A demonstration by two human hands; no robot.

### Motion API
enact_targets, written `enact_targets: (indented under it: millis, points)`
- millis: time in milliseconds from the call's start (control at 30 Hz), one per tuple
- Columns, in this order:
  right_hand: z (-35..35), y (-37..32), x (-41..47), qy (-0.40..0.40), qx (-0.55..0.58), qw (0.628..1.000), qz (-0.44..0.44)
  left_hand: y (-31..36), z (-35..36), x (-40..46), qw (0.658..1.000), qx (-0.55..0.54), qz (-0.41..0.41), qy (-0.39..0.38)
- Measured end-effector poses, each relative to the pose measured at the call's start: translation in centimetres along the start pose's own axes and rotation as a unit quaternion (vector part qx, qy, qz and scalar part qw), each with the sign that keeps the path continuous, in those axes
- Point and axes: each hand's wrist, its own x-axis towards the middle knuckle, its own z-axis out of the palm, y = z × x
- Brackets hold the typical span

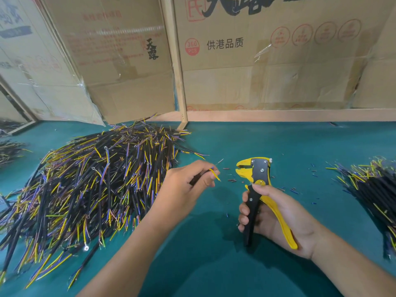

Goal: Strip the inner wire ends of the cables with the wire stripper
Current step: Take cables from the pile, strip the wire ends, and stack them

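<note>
My left hand (188, 181) grips one black cable (195, 179) near its end, with a yellow inner wire (215, 174) and a thin bare strand sticking out past the fingers. My right hand (276, 219) holds the yellow and black wire stripper (255, 179) by its handles, jaws pointing up and left. The stripper's jaws sit a short way to the right of the wire ends, apart from them.
A big heap of black cables (90, 183) with yellow, blue and purple wire ends covers the green table (278, 142) at the left. A smaller pile of cables (372, 185) lies at the right edge. Small insulation scraps (232, 180) litter the middle. Cardboard boxes (257, 61) stand behind.
</note>
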Motion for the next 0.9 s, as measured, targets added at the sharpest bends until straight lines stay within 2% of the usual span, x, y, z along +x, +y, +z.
enact_targets:
  millis: [167, 467, 600, 900]
  points:
    - [-0.9, 0.5, 1.0, 0.015, 0.003, 1.000, 0.013, 0.3, 0.0, 0.2, 0.999, -0.026, -0.020, -0.011]
    - [0.3, 0.0, 0.1, 0.005, 0.002, 1.000, 0.006, 0.0, 0.4, 0.1, 1.000, -0.006, 0.001, -0.009]
    - [1.5, -0.3, -0.6, 0.032, 0.001, 0.999, 0.002, 0.0, 0.3, 0.0, 1.000, 0.004, 0.000, -0.005]
    - [2.5, -0.8, -1.4, 0.045, 0.000, 0.999, 0.000, -0.1, 0.4, 0.0, 0.999, -0.006, -0.033, -0.015]
